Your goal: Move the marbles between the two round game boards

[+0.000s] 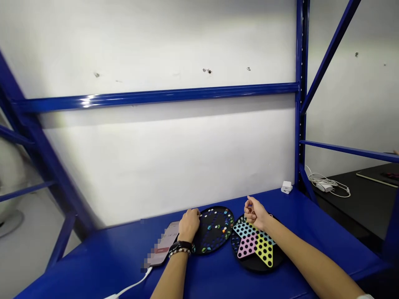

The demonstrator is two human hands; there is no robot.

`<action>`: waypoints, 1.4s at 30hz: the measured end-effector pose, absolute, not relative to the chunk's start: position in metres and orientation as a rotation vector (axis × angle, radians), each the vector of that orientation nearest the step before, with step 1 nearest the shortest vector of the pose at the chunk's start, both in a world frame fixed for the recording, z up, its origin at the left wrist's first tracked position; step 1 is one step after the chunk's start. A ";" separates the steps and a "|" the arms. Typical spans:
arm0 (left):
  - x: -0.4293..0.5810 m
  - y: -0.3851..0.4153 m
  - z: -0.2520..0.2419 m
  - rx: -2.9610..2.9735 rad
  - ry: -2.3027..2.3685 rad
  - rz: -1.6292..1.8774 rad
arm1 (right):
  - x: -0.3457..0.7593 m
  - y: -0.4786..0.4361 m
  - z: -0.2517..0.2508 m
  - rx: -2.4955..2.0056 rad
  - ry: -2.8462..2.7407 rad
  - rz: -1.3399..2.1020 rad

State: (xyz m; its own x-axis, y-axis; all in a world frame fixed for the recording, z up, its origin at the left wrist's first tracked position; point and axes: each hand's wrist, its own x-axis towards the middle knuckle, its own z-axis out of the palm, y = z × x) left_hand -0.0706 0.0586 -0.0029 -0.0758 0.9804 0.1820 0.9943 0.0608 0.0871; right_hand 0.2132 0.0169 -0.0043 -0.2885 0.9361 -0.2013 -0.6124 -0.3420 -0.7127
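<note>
My left hand (188, 224) reaches over the left rim of a round black tray (215, 238), its fingers bent together and the tips hidden from me. Glass marbles (225, 229) in white, green, blue and orange sit spread over that tray. To the right, my right hand (256, 213) is raised with its palm turned inward, its fingers curled around a few reddish-brown marbles (250, 211). Below it lies a Chinese checkers board (248, 245), a star with pink, yellow and light blue points full of black holes. More marbles show along the board's left rim.
A phone (165, 245) with a white cable (134, 284) lies left of the tray. Near the back right of the blue tabletop (109, 257) stands a white charger (286, 187). Blue metal posts (299, 124) and a crossbar (162, 95) frame the white wall.
</note>
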 end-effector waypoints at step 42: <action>-0.098 0.026 0.037 -2.420 -2.460 0.187 | 0.216 0.020 -0.008 -0.717 -0.753 1.925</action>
State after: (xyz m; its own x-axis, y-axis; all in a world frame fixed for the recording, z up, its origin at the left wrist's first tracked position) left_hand -0.0980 0.0257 0.0367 0.0060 0.9557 -0.2943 0.9893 0.0373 0.1413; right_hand 0.2156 0.0196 -0.0084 -0.4093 0.8956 -0.1745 -0.5398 -0.3919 -0.7450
